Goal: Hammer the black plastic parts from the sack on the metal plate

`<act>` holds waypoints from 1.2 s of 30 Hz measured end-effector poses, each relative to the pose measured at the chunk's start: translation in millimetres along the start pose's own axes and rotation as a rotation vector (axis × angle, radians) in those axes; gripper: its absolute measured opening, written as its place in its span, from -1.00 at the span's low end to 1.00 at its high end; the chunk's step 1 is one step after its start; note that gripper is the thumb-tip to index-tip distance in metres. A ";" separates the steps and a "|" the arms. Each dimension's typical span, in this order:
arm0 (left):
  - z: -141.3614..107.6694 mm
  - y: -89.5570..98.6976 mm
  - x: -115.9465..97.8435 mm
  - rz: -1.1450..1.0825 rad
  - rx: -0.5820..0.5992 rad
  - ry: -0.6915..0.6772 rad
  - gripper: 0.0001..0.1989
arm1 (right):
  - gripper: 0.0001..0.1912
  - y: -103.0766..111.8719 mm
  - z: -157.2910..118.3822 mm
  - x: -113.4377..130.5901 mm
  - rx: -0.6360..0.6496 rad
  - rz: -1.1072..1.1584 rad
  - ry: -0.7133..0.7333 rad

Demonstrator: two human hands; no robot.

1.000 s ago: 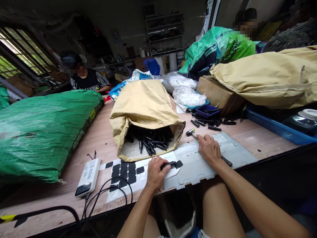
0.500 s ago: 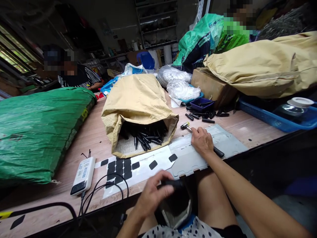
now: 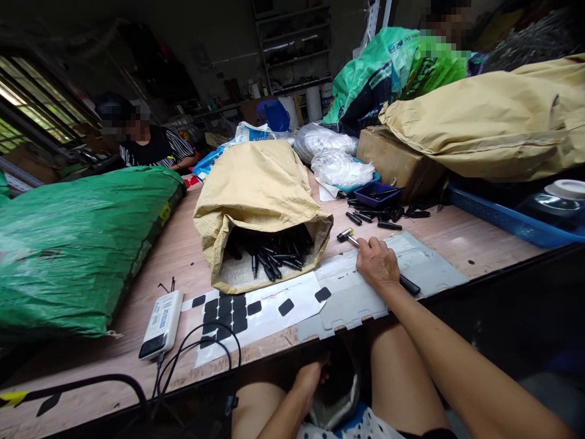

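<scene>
On the grey flat sheet, the right hand (image 3: pixel 377 262) is closed around the small two-faced hammer with black grip (image 3: pixel 410 285). Below the table edge, the left hand (image 3: pixel 315 372) is partly shadowed — its opening and contents indeterminable.

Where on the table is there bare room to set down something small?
Bare wood shows between the green sack and the open tan sack, and between the grey board and the blue tray. It looks crowded around the purple box, with black tubes, and along the cables and black squares.
</scene>
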State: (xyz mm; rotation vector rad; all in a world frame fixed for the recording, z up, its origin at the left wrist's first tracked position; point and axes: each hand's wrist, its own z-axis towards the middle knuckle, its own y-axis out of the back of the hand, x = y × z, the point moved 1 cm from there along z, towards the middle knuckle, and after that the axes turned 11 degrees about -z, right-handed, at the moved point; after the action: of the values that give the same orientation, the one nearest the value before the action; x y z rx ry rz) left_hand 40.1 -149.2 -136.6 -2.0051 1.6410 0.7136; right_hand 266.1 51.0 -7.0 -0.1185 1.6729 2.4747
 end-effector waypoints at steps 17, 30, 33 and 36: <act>-8.2 82.6 -258.9 0.437 -0.743 -0.763 -0.73 | -0.72 -4.1 -0.4 -0.2 -0.035 -0.023 0.005; -49.7 52.8 -211.8 0.597 -0.399 -1.025 -0.78 | -0.76 -0.1 0.3 0.9 -0.006 0.002 -0.012; -51.9 33.5 -188.9 0.673 -0.086 -1.081 -0.83 | -0.76 0.0 -0.2 0.5 -0.009 0.001 -0.013; -44.9 25.7 -183.2 0.706 -0.031 -1.082 -0.85 | -0.76 1.0 -0.8 0.3 -0.004 0.005 -0.006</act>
State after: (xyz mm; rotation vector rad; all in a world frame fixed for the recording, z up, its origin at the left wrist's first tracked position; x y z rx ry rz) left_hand -9.2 -45.5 15.2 -0.6564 1.5215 1.6712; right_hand 265.6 50.0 -6.4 -0.1073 1.6676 2.4795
